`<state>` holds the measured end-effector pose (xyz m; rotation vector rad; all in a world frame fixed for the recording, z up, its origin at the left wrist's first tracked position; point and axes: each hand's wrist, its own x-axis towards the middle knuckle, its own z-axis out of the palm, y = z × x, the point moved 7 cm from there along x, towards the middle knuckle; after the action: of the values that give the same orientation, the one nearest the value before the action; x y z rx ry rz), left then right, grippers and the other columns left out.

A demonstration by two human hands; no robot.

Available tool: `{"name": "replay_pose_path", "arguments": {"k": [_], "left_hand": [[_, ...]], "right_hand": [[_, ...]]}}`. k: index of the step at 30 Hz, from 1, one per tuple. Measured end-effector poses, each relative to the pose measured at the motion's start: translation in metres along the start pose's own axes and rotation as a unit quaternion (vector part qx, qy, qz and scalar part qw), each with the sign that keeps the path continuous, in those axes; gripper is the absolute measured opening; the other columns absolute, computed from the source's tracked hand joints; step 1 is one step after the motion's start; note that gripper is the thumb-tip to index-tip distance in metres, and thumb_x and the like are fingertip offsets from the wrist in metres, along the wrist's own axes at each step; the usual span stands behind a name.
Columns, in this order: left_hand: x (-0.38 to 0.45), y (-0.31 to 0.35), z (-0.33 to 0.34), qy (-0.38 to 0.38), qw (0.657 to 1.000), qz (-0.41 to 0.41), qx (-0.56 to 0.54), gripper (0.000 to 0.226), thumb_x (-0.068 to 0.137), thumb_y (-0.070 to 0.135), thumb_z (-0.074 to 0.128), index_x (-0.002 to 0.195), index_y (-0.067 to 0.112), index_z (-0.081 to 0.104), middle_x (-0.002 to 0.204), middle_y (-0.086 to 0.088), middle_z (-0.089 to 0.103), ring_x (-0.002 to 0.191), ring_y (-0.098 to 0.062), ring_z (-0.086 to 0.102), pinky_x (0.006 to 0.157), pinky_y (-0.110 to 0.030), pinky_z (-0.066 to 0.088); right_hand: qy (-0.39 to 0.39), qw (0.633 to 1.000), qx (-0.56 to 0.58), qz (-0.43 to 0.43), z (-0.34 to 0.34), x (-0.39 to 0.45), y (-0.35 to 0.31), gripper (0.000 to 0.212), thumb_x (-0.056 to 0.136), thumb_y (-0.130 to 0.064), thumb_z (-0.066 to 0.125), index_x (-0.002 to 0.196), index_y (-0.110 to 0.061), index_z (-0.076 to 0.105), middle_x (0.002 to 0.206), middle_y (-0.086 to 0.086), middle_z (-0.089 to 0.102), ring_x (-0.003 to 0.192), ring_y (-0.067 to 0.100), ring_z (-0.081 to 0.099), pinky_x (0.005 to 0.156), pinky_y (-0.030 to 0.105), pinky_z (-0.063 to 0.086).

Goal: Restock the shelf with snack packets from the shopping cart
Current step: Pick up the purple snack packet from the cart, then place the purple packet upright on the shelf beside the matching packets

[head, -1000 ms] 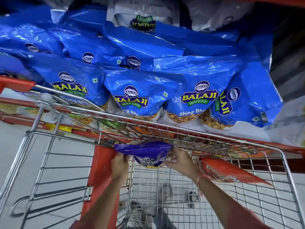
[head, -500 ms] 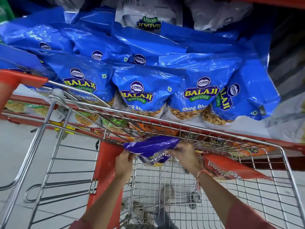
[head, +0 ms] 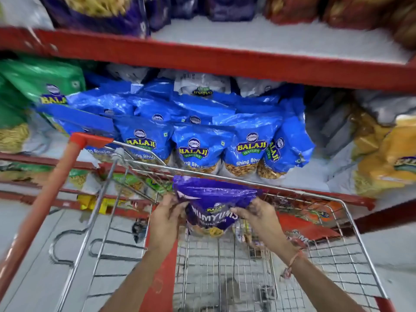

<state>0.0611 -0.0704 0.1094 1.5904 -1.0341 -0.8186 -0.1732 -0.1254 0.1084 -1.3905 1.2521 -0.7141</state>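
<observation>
Purple packet [head: 215,199] gripped by left hand [head: 165,219], right hand [head: 256,216].

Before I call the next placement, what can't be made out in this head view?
- Purple packet: the first letters of its name are hidden under the left hand; the right hand covers its right corner.
- Top shelf packets: cut off by the upper edge and motion-blurred, labels unreadable.
- Red packet in the cart: blurred, partly behind the right wrist.
- Lower shelf stock: screened by cart wires.
</observation>
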Motion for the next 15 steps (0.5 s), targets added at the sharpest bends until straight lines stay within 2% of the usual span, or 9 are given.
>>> {"name": "replay_pose_path", "arguments": {"k": [2, 4, 7, 10, 12, 15], "left_hand": [[0.003, 0.026, -0.007, 0.001, 0.999, 0.026, -0.019, 0.022, 0.084, 0.003, 0.059, 0.077, 0.024, 0.059, 0.079, -0.002, 0.068, 0.075, -0.017, 0.062, 0.068, -0.023, 0.053], [0.009, 0.055, -0.013, 0.002, 0.998, 0.056, -0.032, 0.020, 0.083, 0.002, 0.059, 0.076, 0.021, 0.058, 0.076, -0.001, 0.070, 0.071, -0.011, 0.062, 0.067, -0.022, 0.051], [0.018, 0.102, -0.019, 0.004, 0.993, 0.091, -0.072, 0.022, 0.084, -0.001, 0.057, 0.071, 0.017, 0.054, 0.065, 0.005, 0.067, 0.066, -0.002, 0.062, 0.061, -0.009, 0.049], [0.028, 0.145, -0.023, -0.002, 0.987, 0.130, -0.090, 0.019, 0.085, -0.001, 0.055, 0.072, 0.013, 0.053, 0.071, 0.003, 0.067, 0.077, 0.002, 0.067, 0.067, -0.009, 0.050], [0.037, 0.176, -0.025, -0.005, 0.983, 0.159, -0.091, 0.013, 0.085, 0.000, 0.056, 0.074, 0.006, 0.052, 0.074, -0.004, 0.066, 0.076, 0.002, 0.066, 0.068, -0.011, 0.051], [0.052, 0.229, -0.031, 0.008, 0.971, 0.208, -0.114, 0.018, 0.081, 0.000, 0.061, 0.069, 0.007, 0.050, 0.065, 0.003, 0.063, 0.065, 0.000, 0.059, 0.066, -0.009, 0.049]], "right_hand": [[0.017, 0.999, 0.012, -0.042, -0.011, -0.007, -0.028, 0.024, 0.078, -0.001, 0.073, 0.089, -0.021, 0.067, 0.078, -0.027, 0.075, 0.078, -0.006, 0.071, 0.070, 0.007, 0.054], [0.036, 0.995, 0.009, -0.089, -0.021, -0.013, -0.061, 0.022, 0.079, -0.002, 0.072, 0.097, -0.014, 0.067, 0.085, -0.025, 0.076, 0.083, -0.004, 0.071, 0.074, 0.008, 0.053], [0.052, 0.988, 0.009, -0.144, -0.035, -0.018, -0.106, 0.020, 0.080, -0.006, 0.072, 0.096, -0.016, 0.065, 0.087, -0.027, 0.075, 0.081, -0.007, 0.069, 0.072, 0.007, 0.051], [0.069, 0.979, 0.010, -0.193, -0.051, -0.024, -0.150, 0.018, 0.076, -0.019, 0.072, 0.093, -0.017, 0.065, 0.087, -0.022, 0.077, 0.083, -0.001, 0.071, 0.070, 0.012, 0.054], [0.077, 0.971, 0.007, -0.226, -0.062, -0.027, -0.180, 0.021, 0.076, -0.024, 0.070, 0.095, -0.018, 0.065, 0.090, -0.019, 0.077, 0.087, 0.002, 0.072, 0.073, 0.016, 0.056], [0.085, 0.957, -0.009, -0.278, -0.081, -0.025, -0.227, 0.017, 0.080, -0.010, 0.071, 0.093, -0.020, 0.066, 0.090, -0.019, 0.077, 0.087, 0.000, 0.071, 0.075, 0.012, 0.054]]}}
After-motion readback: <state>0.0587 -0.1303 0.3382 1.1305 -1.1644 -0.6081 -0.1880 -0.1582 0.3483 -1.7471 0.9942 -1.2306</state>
